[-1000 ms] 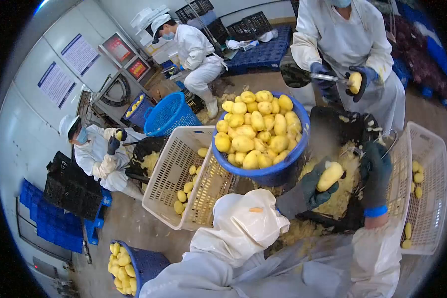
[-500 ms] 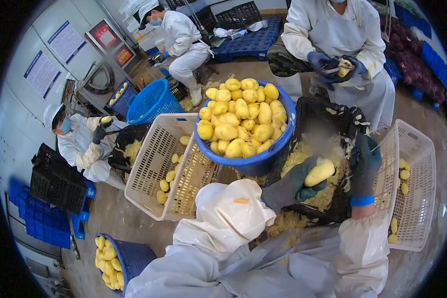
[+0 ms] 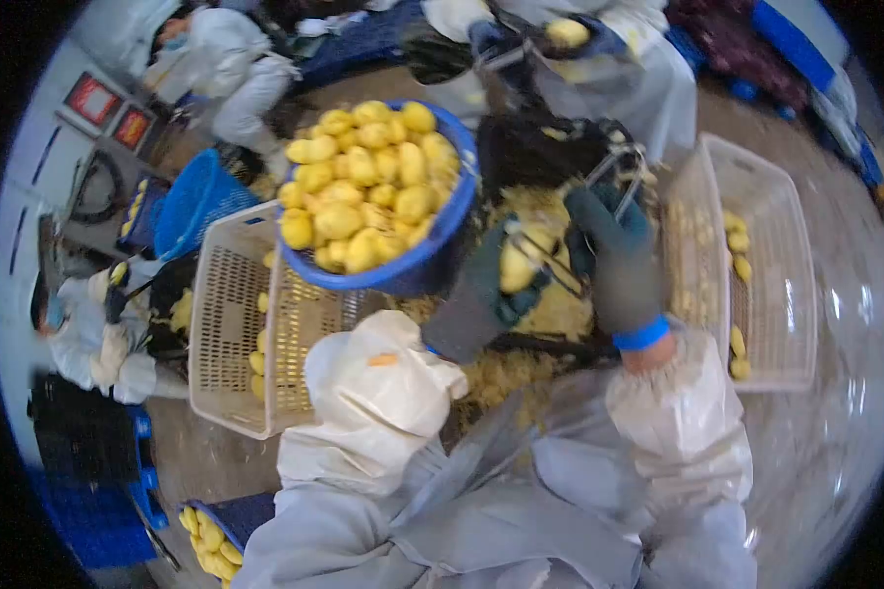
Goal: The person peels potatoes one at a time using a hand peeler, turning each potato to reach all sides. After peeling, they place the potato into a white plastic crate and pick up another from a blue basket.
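Observation:
My left hand (image 3: 486, 290), in a dark green glove, is closed around a pale yellow peeled potato (image 3: 521, 260). Close by on the right, my gloved right hand (image 3: 614, 250) grips a metal peeler (image 3: 624, 182); its wire-like handle sticks up above the fist and its blurred front end lies across the potato. Both hands are over a black-lined bin (image 3: 530, 157) with potato peelings (image 3: 550, 314) in it. A blue basket (image 3: 462, 211) heaped with yellow potatoes (image 3: 363, 177) stands just left of my left hand.
White perforated crates stand on the left (image 3: 231, 324) and right (image 3: 796, 324), with several potatoes inside. A co-worker (image 3: 648, 69) sits opposite, holding a potato. Two other workers are on the left. A blue basket (image 3: 250, 515) with potatoes is at lower left.
My right hand has come in beside the potato, with the peeler now across it. The potato stays in my left hand. My view has turned, shifting the surroundings left and up.

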{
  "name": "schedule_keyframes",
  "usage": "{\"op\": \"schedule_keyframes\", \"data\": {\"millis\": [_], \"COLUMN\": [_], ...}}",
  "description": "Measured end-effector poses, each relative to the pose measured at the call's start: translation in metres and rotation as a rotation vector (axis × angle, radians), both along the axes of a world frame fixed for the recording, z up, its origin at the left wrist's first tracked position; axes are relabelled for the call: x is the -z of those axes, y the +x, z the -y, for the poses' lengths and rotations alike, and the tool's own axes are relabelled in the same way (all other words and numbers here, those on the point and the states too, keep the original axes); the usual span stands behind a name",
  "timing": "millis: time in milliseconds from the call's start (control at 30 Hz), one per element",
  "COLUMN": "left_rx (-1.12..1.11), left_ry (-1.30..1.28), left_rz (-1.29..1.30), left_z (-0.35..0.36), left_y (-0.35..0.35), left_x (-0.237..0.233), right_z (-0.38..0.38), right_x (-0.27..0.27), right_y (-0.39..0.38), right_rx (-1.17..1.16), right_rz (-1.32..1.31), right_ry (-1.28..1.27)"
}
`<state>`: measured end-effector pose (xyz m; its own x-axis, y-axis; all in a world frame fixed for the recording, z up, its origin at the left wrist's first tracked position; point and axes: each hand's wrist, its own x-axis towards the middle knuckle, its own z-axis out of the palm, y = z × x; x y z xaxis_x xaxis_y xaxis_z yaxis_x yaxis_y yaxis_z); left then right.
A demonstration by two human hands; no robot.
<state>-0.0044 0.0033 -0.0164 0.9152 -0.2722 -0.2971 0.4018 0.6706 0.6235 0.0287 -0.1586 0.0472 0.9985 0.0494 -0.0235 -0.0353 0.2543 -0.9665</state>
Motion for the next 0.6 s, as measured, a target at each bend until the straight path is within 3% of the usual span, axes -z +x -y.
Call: {"op": "schedule_keyframes", "data": {"millis": [33, 100, 167, 233, 267, 333, 400, 433, 500, 600], "left_rx": [0.125, 0.02, 0.192, 0.128, 0.148, 0.167, 0.014, 0.015, -0.188, -0.175], "left_ry": [0.005, -0.051, -0.105, -0.104, -0.141, -0.168, 0.146, 0.147, 0.412, 0.453], "left_rz": [0.042, -0.131, -0.036, -0.191, -0.153, -0.127, -0.11, -0.109, -0.184, -0.14], "left_z": [-0.005, 0.008, 0.002, 0.002, 0.001, -0.001, 0.005, 0.008, 0.015, 0.011], "left_y": [0.002, 0.0, 0.002, 0.006, 0.005, 0.002, 0.003, 0.002, 0.002, 0.003], "left_x": [0.008, -0.019, -0.026, -0.027, -0.02, -0.016, -0.021, -0.026, -0.033, -0.02], "right_z": [0.008, 0.023, 0.024, 0.016, 0.013, 0.014, 0.025, 0.025, 0.022, 0.012], "right_x": [0.003, 0.022, 0.017, 0.002, -0.007, 0.008, 0.042, 0.034, 0.0, 0.003], "right_y": [0.007, 0.034, 0.033, 0.017, 0.006, 0.015, 0.043, 0.039, 0.021, 0.012], "right_rx": [-0.01, 0.118, 0.229, 0.086, -0.008, 0.077, 0.23, 0.231, 0.033, 0.044], "right_rz": [0.053, 0.011, -0.006, -0.106, -0.093, -0.038, 0.071, 0.072, -0.073, -0.103], "right_ry": [0.002, 0.018, 0.057, 0.179, 0.043, 0.001, -0.052, -0.051, 0.114, 0.053]}}
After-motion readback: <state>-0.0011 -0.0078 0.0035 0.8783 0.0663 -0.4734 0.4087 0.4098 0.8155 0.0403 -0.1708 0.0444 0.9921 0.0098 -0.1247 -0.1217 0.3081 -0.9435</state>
